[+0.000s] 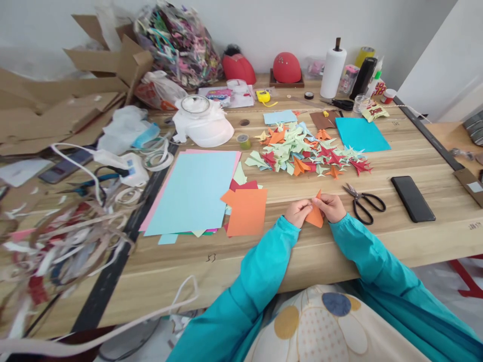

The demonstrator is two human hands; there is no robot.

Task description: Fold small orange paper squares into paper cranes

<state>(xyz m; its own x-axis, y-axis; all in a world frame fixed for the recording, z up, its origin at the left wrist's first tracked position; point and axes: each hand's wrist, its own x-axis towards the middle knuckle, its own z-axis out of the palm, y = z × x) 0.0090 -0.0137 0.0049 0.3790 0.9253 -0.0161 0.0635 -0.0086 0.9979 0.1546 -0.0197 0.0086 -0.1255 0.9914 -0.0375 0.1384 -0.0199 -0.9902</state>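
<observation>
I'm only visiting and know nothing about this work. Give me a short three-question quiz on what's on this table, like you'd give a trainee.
1. True or false: the left hand and right hand both hold the orange paper.
2. What lies just right of the scissors by the right hand? A) roll of tape B) phone C) cup
3. Fill in: the top sheet of the big paper stack is light ____.
Key: 1 true; 2 B; 3 blue.
</observation>
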